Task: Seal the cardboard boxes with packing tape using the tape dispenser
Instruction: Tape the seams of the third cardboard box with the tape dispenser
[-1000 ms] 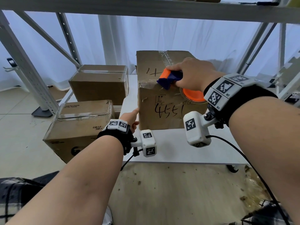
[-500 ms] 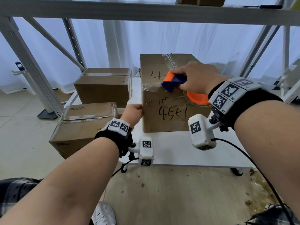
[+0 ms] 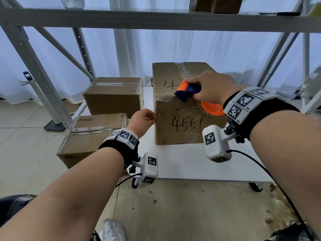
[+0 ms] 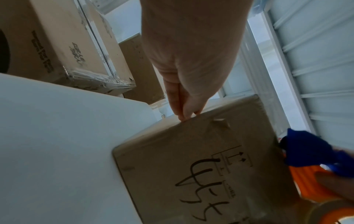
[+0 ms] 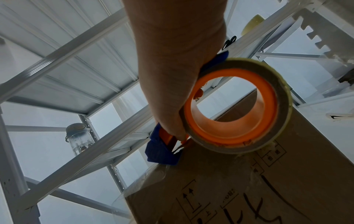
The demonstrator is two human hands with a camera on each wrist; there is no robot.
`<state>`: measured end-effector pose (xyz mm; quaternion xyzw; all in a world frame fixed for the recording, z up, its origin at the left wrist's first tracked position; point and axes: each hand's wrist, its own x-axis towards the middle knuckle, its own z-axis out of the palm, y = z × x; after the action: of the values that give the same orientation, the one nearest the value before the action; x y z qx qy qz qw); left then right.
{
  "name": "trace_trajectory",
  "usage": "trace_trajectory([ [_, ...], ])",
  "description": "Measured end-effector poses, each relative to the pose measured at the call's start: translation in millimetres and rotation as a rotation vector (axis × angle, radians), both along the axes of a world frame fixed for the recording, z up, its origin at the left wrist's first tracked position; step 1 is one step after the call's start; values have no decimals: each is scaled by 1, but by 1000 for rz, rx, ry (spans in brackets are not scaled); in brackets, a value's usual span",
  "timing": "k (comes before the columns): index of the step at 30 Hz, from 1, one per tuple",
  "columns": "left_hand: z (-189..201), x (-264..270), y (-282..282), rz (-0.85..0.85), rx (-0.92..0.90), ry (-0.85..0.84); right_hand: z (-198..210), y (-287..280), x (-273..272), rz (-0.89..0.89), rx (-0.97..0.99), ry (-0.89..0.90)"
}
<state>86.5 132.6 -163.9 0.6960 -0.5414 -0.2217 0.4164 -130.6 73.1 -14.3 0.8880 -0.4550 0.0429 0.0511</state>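
Observation:
A tall cardboard box (image 3: 182, 117) marked "4551" stands on the white table (image 3: 191, 164). My right hand (image 3: 199, 89) grips the blue and orange tape dispenser (image 3: 185, 91), whose nose presses on the box's top front edge. Clear tape runs back along the box top. The tape roll (image 5: 235, 113) with its orange core hangs against the box's front face (image 5: 249, 189), below my right hand (image 5: 172, 68). My left hand (image 3: 151, 118) touches the box's left front edge with straight fingertips (image 4: 184, 116) on the box (image 4: 201, 166). The dispenser (image 4: 306, 148) shows at right there.
Two taped cardboard boxes sit left of the table, one near (image 3: 93, 134) and one farther back (image 3: 112, 96). Grey shelf uprights (image 3: 34, 70) and a cross beam (image 3: 156, 20) frame the space overhead. A clear bottle (image 5: 80, 139) stands on the upper shelf. The floor holds scattered debris.
My left hand rose from the table's near edge to the box's left front edge. The right hand and dispenser stayed at the box's top front edge.

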Motion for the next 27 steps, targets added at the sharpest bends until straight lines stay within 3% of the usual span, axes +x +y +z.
trace_trajectory([
  [7, 3, -7, -8, -10, 177, -341, 1, 0, 2, -2, -4, -4],
  [13, 11, -4, -12, -2, 157, -334, -1, -3, 0, -9, -9, -8],
  [23, 47, -4, -10, -21, -114, -288, -2, -7, 1, -3, -9, -1],
  [27, 62, -1, -11, -115, -116, -453, 0, -8, 2, 11, -6, 11],
])
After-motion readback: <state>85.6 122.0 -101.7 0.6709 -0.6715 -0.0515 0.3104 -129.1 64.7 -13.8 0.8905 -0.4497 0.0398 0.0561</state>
